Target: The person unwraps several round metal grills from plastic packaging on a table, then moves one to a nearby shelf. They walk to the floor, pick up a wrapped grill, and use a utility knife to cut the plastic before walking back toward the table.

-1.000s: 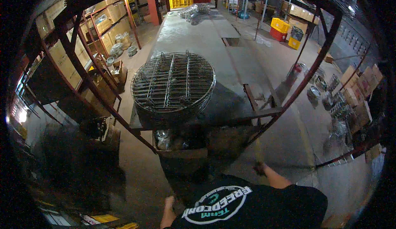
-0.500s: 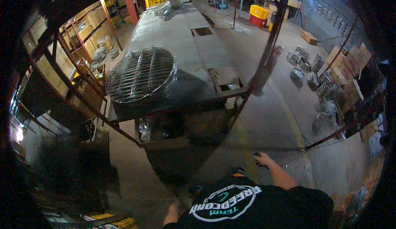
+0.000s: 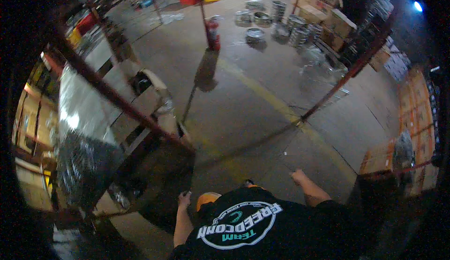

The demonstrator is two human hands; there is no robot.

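My left hand [image 3: 184,198] hangs low beside my body, over the dark shadowed floor by the table's end. Its fingers are loosely bent and apart, with nothing visible in them. Out to the right, my right hand [image 3: 296,176] is held over the bare concrete floor. Its fingers look slack and hold nothing that I can see, though the picture is soft there. Neither hand touches anything. At the left, a round wire rack [image 3: 86,166] of shiny metal lies on the long table [image 3: 82,89], well away from my left hand.
A dark red post [image 3: 117,103] slants between me and the table; another bar [image 3: 349,77] slants at the right. A red fire extinguisher [image 3: 213,34] stands ahead. Metal ring bundles [image 3: 255,35] and cardboard boxes [image 3: 337,28] sit on the floor beyond. Stacked cartons [image 3: 419,114] line the right.
My view has swung to the right, so the table and wire rack have shifted to the left edge. My left hand has come into fuller view.
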